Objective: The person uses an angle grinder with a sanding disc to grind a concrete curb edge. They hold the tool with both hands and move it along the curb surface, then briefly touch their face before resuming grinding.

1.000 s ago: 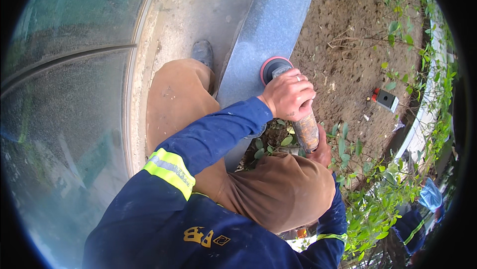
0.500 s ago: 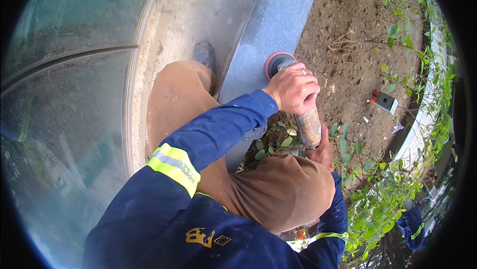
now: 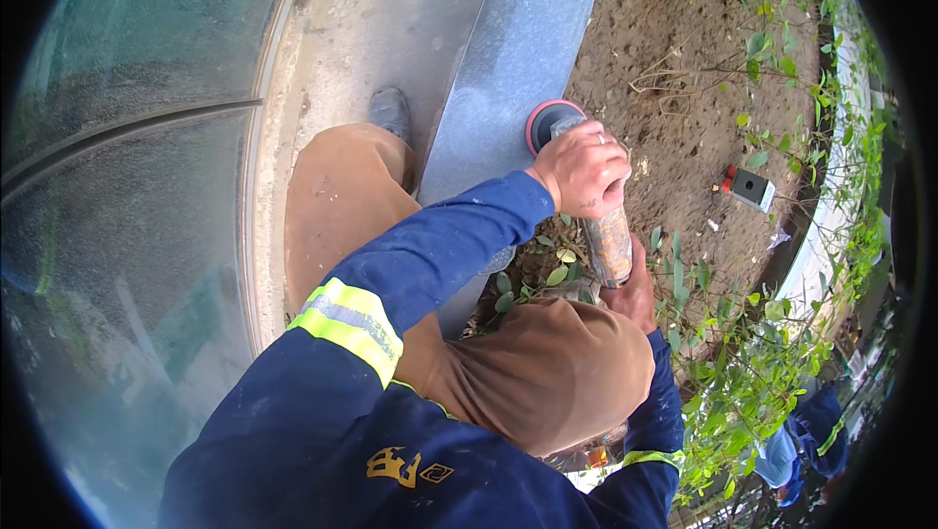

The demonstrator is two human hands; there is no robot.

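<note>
A worn, taped angle grinder [image 3: 608, 244] with a round, pink-rimmed sanding pad [image 3: 543, 119] is held in both hands. My left hand [image 3: 586, 169] wraps over the grinder's front end, just behind the pad, with a ring on one finger. Lower down, my right hand [image 3: 637, 296] grips the rear end of the body; some of its fingers are hidden. The pad lies at the right edge of a long, smooth grey slab [image 3: 503, 50]. I cannot tell whether its whole face touches the slab.
Left of my legs are a pale ledge [image 3: 410, 1] and dusty glass panels [image 3: 147, 197]. Soil [image 3: 674, 50] borders the slab's right side, with leafy plants [image 3: 752, 373] and a small grey box-shaped thing [image 3: 750, 189] with a red end. Another person's blue sleeve [image 3: 821, 423] shows at lower right.
The grinder and both hands have shifted slightly right relative to the slab, bringing the pad to its right edge. The view has moved a little. More of the other person shows at lower right.
</note>
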